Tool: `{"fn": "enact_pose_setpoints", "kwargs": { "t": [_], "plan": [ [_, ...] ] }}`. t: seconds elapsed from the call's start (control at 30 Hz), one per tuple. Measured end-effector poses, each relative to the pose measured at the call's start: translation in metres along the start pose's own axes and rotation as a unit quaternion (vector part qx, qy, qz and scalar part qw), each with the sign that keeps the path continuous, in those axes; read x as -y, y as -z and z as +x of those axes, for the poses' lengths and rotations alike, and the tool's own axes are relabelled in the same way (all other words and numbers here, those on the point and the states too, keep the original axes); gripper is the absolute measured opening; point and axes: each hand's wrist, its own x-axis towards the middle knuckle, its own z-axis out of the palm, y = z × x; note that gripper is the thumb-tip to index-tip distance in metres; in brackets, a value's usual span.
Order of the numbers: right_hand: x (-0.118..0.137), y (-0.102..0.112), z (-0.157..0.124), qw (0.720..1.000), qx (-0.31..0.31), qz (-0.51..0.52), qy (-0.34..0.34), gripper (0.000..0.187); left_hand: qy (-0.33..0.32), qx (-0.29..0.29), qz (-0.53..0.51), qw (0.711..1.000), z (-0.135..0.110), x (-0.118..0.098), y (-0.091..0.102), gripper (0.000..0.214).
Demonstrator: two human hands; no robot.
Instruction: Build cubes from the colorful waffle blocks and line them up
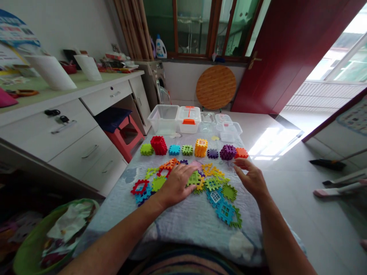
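My left hand (179, 180) lies palm down over a loose spread of coloured plastic building panels, its fingers stretched out and touching or just above them. Beside its thumb is a green panel (194, 178); a lime panel (158, 183) and a red frame panel (140, 187) lie to its left. My right hand (251, 176) is held with thumb and fingers apart and nothing visible between them. Just beyond its fingertips stand an orange stack (241, 152) and a purple stack (228, 152). Blue panels (225, 211) lie between my forearms.
Sorted stacks form a row across the cloth-covered table (183, 229), among them a red stack (158, 145) and a yellow stack (201, 147). Behind them stand an open clear bin (164, 119), a lidded box (189, 119) and smaller clear containers (231, 131). A stool (123, 128) stands left.
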Motion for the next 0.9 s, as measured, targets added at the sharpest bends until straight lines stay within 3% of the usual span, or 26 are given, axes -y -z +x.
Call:
{"fn": "enact_pose_setpoints", "kwargs": {
  "t": [0.23, 0.53, 0.9],
  "plan": [
    [-0.021, -0.017, -0.010, 0.998, -0.014, -0.004, -0.057, 0.029, 0.020, 0.062, 0.018, 0.998, 0.014, 0.009, -0.008, 0.060],
    [-0.027, -0.025, -0.008, 0.995, -0.008, 0.004, -0.097, 0.034, 0.006, 0.090, -0.026, 0.996, 0.020, 0.014, -0.004, 0.072],
    [-0.022, -0.025, -0.007, 0.996, -0.002, -0.010, -0.084, 0.031, -0.006, 0.117, -0.022, 0.993, 0.025, 0.011, -0.002, 0.071]
  ]
}}
